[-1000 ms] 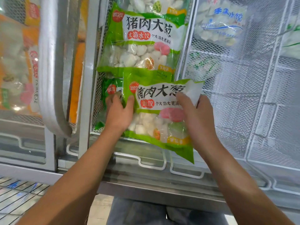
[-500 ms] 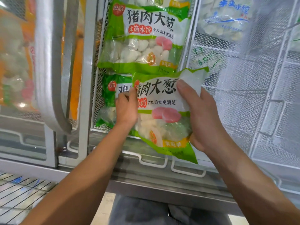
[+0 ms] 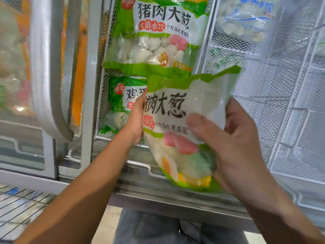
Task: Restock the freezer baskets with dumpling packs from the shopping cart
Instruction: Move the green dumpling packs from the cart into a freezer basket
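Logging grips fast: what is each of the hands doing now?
Left hand: holding the dumpling pack at its left edge.
Right hand: gripping the same pack.

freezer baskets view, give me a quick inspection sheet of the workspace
surface: white wire mesh freezer basket at right, bare mesh showing.
job's things: green plastic dumpling pack with pink dumplings held tilted before the baskets; a matching green pack shelved above; another green pack partly hidden behind.
clutter: blue-printed clear dumpling bag upper right.
grippers: left hand grips the pack's left edge; right hand grips its right side.
cables: nothing seen.
surroundings: grey freezer door handle at left.
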